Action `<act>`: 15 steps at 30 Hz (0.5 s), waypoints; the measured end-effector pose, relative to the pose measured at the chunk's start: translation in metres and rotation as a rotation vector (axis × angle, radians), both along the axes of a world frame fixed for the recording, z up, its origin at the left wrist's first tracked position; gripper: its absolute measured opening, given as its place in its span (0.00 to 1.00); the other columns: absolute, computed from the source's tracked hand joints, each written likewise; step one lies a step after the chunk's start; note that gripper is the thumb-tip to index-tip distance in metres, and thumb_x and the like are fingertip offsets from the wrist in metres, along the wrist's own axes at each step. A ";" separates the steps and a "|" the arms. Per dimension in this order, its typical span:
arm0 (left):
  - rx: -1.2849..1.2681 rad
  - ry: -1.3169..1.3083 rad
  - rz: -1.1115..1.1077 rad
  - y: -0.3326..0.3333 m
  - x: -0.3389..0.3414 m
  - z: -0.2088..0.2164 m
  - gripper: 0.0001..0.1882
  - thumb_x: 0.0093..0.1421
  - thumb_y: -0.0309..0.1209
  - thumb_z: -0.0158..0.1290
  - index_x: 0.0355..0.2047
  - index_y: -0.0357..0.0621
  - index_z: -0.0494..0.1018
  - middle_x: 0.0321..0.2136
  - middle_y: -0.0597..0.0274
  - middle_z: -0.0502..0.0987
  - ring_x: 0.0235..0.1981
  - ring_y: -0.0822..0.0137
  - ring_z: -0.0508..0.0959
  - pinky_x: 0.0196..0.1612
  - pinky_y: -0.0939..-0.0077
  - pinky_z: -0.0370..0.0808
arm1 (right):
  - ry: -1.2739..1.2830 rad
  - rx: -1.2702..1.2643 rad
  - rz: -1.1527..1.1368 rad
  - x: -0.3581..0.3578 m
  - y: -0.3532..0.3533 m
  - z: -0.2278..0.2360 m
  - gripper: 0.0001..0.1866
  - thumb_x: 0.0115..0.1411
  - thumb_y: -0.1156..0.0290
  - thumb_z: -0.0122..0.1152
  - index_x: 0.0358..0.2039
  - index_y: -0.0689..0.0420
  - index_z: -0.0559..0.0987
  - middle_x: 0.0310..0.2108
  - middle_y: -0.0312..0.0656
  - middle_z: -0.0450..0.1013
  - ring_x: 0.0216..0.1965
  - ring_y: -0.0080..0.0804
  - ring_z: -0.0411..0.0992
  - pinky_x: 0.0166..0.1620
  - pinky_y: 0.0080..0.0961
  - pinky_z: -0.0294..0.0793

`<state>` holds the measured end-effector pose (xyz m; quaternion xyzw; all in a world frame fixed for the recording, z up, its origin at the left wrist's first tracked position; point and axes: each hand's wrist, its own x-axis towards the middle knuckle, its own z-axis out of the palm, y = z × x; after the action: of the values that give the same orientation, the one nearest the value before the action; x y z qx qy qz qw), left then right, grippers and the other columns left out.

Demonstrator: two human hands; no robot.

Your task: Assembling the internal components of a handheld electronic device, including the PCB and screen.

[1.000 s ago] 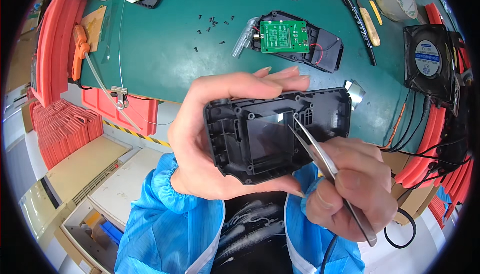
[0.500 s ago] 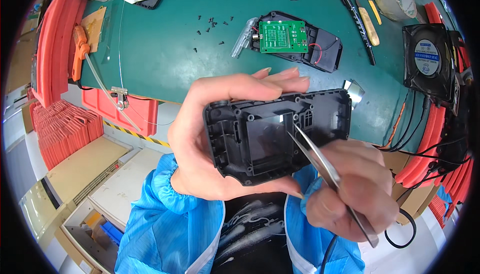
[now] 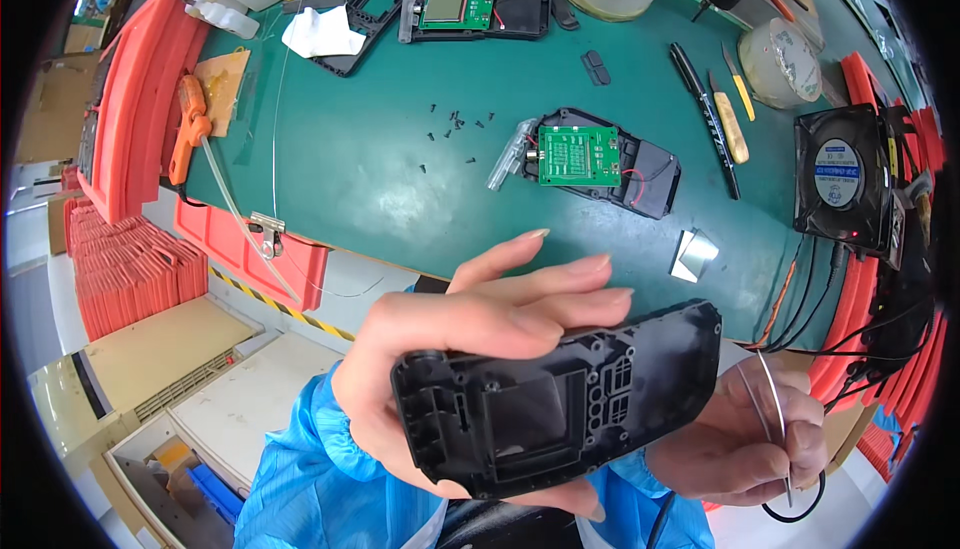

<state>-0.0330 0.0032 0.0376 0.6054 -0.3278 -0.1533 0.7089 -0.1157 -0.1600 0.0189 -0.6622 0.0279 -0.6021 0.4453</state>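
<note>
Your left hand (image 3: 430, 349) clasps the black housing (image 3: 660, 389) by its long edges, tilted, near the green bench (image 3: 350, 169); in this head view, your right hand (image 3: 735, 449) pinches metal tweezers (image 3: 775, 399), tips spread, just beyond the housing's right end.

The left grip (image 3: 440, 331) holds a black plastic housing (image 3: 645, 394) while the right grip (image 3: 745, 449) pinches metal tweezers (image 3: 776, 399) beside it.

Electronics workshop; a circuit board (image 3: 579, 156) and screws (image 3: 457, 122) lie on the bench (image 3: 350, 159)

1 tweezers (image 3: 775, 399), 2 circuit boards (image 3: 578, 156)
</note>
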 end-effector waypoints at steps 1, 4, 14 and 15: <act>0.056 -0.040 -0.003 0.001 0.000 -0.003 0.53 0.27 0.44 0.78 0.47 0.48 0.53 0.47 0.41 0.76 0.56 0.41 0.70 0.63 0.35 0.51 | 0.010 -0.010 0.024 -0.001 -0.001 0.000 0.14 0.69 0.64 0.44 0.42 0.62 0.69 0.26 0.41 0.65 0.26 0.31 0.60 0.31 0.26 0.61; 0.072 -0.100 0.048 0.000 -0.002 -0.013 0.57 0.23 0.48 0.78 0.48 0.48 0.52 0.46 0.41 0.76 0.55 0.41 0.71 0.63 0.34 0.53 | 0.141 0.031 0.033 -0.011 0.002 0.004 0.13 0.68 0.63 0.45 0.40 0.61 0.67 0.26 0.42 0.65 0.26 0.32 0.60 0.32 0.31 0.61; -0.010 -0.008 -0.002 0.000 0.004 -0.029 0.59 0.24 0.44 0.79 0.52 0.38 0.53 0.48 0.30 0.72 0.57 0.39 0.69 0.64 0.38 0.53 | 0.222 -0.138 0.149 0.003 0.002 0.005 0.16 0.68 0.55 0.47 0.39 0.56 0.65 0.22 0.42 0.68 0.23 0.32 0.62 0.30 0.34 0.56; 0.011 -0.029 -0.006 -0.001 0.005 -0.031 0.59 0.24 0.43 0.79 0.52 0.38 0.53 0.49 0.29 0.72 0.57 0.39 0.68 0.64 0.39 0.54 | 0.227 -0.135 0.145 0.003 0.001 0.005 0.16 0.68 0.55 0.47 0.39 0.56 0.65 0.22 0.42 0.68 0.23 0.32 0.62 0.30 0.34 0.56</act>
<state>-0.0276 0.0021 0.0071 0.6104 -0.3391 -0.1484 0.7004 -0.1124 -0.1590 0.0240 -0.7545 -0.0105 -0.4902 0.4362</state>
